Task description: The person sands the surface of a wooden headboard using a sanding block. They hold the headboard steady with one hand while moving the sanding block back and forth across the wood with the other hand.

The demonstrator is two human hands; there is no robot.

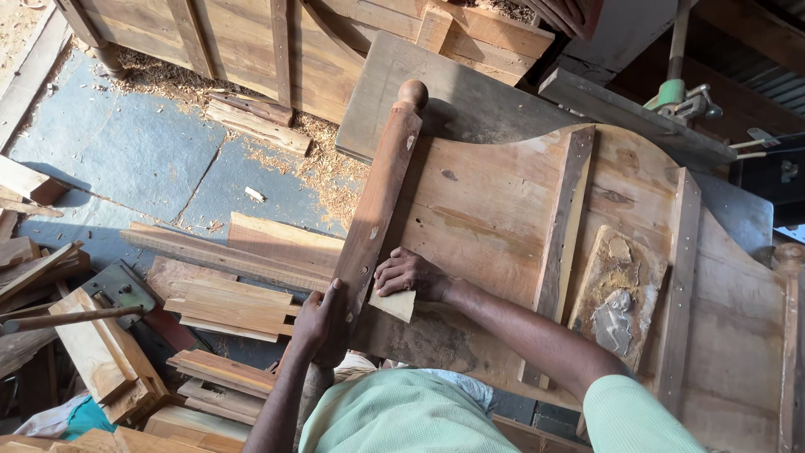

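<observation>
A large curved wooden panel [503,210], like a bed headboard, lies flat in front of me with a turned post [379,193] along its left edge. My left hand [319,323] grips the lower part of that post. My right hand [408,275] presses a small pale piece of sandpaper [394,304] against the panel beside the post. Vertical battens [563,243] cross the panel's surface.
A scrap board with dried filler [616,294] rests on the panel at right. Loose planks and offcuts [226,294] are piled on the blue floor at left, with sawdust [327,172] near a wooden frame [277,42] at the top. A machine [683,101] stands at upper right.
</observation>
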